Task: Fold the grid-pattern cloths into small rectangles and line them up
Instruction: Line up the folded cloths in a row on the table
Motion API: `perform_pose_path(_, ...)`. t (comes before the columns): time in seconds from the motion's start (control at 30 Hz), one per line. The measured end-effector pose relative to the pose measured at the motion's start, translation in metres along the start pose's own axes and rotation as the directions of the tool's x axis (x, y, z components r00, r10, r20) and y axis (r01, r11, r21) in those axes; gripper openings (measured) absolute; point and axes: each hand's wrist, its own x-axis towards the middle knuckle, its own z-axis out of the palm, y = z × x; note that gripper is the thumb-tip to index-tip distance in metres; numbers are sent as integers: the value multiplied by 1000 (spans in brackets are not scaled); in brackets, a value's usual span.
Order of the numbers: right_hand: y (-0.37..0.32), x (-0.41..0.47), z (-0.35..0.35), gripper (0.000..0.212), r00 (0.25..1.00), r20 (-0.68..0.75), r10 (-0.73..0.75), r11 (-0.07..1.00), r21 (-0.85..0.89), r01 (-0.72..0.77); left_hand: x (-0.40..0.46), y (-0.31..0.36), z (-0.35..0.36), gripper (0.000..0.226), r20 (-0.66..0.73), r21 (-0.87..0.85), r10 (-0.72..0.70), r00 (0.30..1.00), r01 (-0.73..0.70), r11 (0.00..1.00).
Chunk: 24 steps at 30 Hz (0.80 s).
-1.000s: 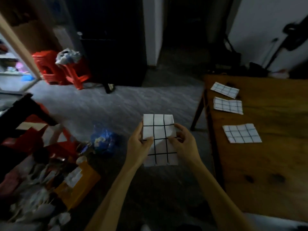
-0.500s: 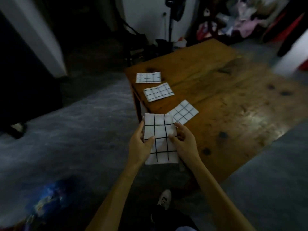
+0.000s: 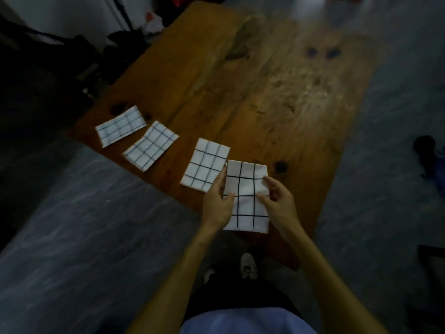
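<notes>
Three folded cloths (image 3: 149, 145) lie rowed; fourth cloth (image 3: 246, 196) held.

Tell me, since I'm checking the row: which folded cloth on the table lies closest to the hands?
The rightmost lying cloth, beside the held cloth; the left hand overlaps its corner, while the other two lie farther left.

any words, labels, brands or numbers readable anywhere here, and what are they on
None can be read.
The held cloth and the three folded cloths on the wooden table carry only black grid lines, no lettering.
The shoe on the floor and the clutter beyond the table's far end are too dark and blurred to show any print.
</notes>
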Motion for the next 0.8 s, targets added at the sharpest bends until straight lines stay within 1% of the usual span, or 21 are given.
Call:
perform_pose_path(0.13, 22, 21, -17, 50, 989, -125, 80, 997, -12, -82, 33, -5, 28, 62, 159, 55, 2, 987, -11, 998)
perform_pose_path(0.23, 35, 34, -21, 53, 975, -168, 148, 986, -54, -159, 64, -14, 41, 59, 190, 123, -91, 978, 68, 990)
perform_pose_path(0.3, 43, 37, -19, 55, 960, -213, 183, 970, -120, -212, 82, -18, 44, 60, 207, 168, -156, 966, 122, 978)
perform_pose_path(0.4, 52, 36, -11, 50, 922, -357, 148, 916, -301, -264, 100, -22, 44, 58, 251, 202, -171, 953, 121, 972)
perform_pose_path(0.5, 59, 35, -3, 44, 878, -469, 94, 911, -314, -265, 102, -24, 47, 54, 309, 186, -152, 939, 97, 978)
perform_pose_path(0.6, 62, 41, 4, 42, 861, -498, 104, 898, -326, -297, 103, -27, 55, 49, 360, 159, -120, 925, 67, 985)
perform_pose_path(0.8, 58, 52, 7, 35, 856, -514, 62, 871, -391, -298, 114, -26, 58, 48, 376, 138, -96, 922, 46, 989)
